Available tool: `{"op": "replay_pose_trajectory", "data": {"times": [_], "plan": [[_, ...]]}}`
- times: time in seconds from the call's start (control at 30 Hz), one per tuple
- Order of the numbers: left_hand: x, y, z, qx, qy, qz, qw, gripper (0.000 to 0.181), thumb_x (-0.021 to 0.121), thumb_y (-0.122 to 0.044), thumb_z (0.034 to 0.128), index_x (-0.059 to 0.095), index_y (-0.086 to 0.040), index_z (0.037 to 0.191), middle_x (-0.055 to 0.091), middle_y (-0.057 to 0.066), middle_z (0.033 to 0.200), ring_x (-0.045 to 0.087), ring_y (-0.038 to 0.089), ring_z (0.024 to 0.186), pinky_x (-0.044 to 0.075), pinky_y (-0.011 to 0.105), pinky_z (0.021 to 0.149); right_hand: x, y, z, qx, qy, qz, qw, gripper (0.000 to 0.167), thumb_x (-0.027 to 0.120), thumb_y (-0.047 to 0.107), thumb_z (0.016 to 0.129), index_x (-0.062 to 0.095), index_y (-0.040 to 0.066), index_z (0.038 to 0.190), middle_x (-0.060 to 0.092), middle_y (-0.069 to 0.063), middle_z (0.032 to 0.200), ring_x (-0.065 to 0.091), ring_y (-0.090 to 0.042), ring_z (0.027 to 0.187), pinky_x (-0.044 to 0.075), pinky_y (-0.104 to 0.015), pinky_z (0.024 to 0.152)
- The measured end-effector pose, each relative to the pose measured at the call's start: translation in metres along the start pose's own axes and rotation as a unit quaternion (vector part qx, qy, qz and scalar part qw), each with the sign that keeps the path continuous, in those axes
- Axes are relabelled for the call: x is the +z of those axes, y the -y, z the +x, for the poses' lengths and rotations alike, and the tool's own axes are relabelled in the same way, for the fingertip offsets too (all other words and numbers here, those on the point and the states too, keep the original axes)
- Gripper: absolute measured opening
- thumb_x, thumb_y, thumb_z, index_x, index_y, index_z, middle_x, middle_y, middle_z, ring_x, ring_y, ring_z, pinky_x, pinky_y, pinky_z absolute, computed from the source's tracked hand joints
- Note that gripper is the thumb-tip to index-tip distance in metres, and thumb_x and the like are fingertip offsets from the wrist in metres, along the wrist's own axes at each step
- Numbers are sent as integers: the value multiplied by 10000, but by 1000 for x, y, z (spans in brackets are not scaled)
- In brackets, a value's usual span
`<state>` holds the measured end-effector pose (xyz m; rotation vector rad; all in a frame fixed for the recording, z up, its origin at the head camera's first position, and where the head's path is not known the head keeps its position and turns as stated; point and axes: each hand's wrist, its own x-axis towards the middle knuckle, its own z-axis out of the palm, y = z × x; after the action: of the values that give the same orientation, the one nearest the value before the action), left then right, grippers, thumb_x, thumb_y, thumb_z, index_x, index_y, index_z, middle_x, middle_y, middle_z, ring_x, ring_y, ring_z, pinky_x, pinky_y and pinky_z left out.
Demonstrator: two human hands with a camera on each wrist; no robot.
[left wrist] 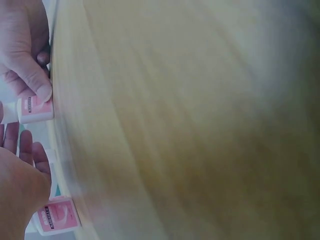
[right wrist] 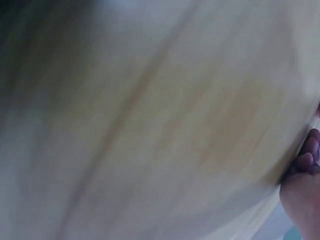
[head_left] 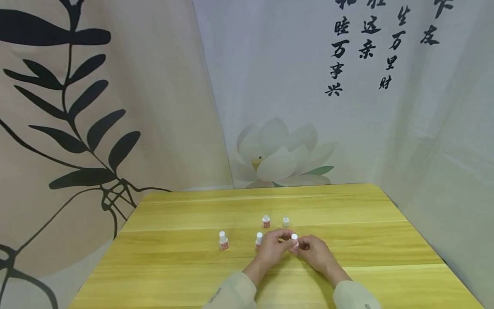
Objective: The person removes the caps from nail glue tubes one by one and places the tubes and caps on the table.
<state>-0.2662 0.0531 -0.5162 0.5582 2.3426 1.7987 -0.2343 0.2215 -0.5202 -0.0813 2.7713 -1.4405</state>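
Note:
A small white bottle with a pink label and white cap [head_left: 294,237] stands upright on the table between the two hands. My right hand [head_left: 314,253] pinches its labelled lower part; in the left wrist view that thumb presses on the pink label [left wrist: 36,106]. My left hand [head_left: 272,248] reaches in from the other side, thumb and forefinger at the bottle's upper part near the cap. Partly behind the left hand is another such bottle [head_left: 259,240]. The right wrist view catches only curled fingers of the right hand [right wrist: 302,185] at its edge.
One similar bottle [head_left: 224,241] stands off to the left. Farther back are a bottle [head_left: 266,222] and a small whitish item [head_left: 285,222], its label not visible. The wooden table [head_left: 173,274] ends at a printed curtain [head_left: 285,86].

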Motion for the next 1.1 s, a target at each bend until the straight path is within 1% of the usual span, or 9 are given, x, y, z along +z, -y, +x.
{"op": "replay_pose_trajectory", "data": {"times": [0.1, 0.33, 0.53, 0.63, 0.77, 0.83, 1.0, 1.1], "plan": [[0, 0, -1, 15, 7, 14, 10000, 145, 730, -174, 910, 737, -130, 1048, 672, -101, 939, 600, 63, 861, 511, 238, 737, 1, 0, 0, -25, 3, -7, 10000, 74, 787, 155, 841, 726, 143, 880, 648, 36, 856, 573, -151, 830, 485, -363, 765], [0, -2, -3, -25, 86, -78, 9999, 150, 723, -165, 913, 728, -119, 1057, 667, -91, 948, 595, 81, 844, 508, 231, 725, 0, 0, -2, 187, -45, -66, 9998, 85, 793, 182, 840, 725, 155, 883, 600, 7, 918, 547, -168, 866, 475, -374, 787], [0, -1, -2, -60, 49, -74, 9999, 154, 725, -169, 914, 732, -120, 1059, 668, -91, 944, 592, 83, 809, 510, 230, 696, 0, -1, -2, 200, -27, -97, 9997, 81, 790, 193, 842, 723, 173, 882, 591, 8, 931, 541, -171, 877, 476, -395, 798], [0, -1, -2, -55, 78, -94, 9999, 198, 719, -171, 919, 726, -98, 1103, 667, -93, 956, 591, 82, 804, 510, 227, 693, 0, -1, -2, 199, -12, -85, 9998, 81, 790, 193, 841, 723, 171, 881, 607, 20, 916, 550, -163, 866, 480, -388, 791], [0, -1, -3, 5, 94, -98, 9999, 225, 715, -169, 922, 721, -89, 1132, 666, -94, 969, 591, 79, 818, 506, 220, 700, 0, -1, -1, 202, 51, -84, 9997, 96, 788, 208, 843, 719, 157, 886, 625, 31, 890, 560, -155, 845, 484, -368, 773], [0, -1, -4, 84, 88, -94, 9999, 203, 714, -165, 921, 728, -98, 1112, 667, -84, 972, 593, 86, 834, 506, 223, 706, 0, -1, -1, 203, 35, -104, 9997, 105, 791, 215, 841, 717, 155, 885, 626, 33, 883, 561, -151, 838, 484, -360, 766], [-1, -1, -5, 158, 74, -102, 9998, 182, 715, -166, 920, 738, -102, 1088, 668, -65, 993, 595, 104, 884, 508, 230, 724, 0, 0, -2, 204, -43, -99, 9997, 121, 800, 219, 835, 717, 150, 890, 628, 27, 899, 569, -153, 852, 493, -381, 785], [-1, -1, -5, 103, 59, -87, 9999, 175, 722, -175, 914, 746, -117, 1077, 667, -75, 999, 593, 109, 896, 508, 231, 728, 0, 1, -2, 232, -50, -85, 9997, 127, 803, 221, 834, 718, 148, 893, 625, 24, 914, 571, -157, 863, 496, -397, 800]]}}
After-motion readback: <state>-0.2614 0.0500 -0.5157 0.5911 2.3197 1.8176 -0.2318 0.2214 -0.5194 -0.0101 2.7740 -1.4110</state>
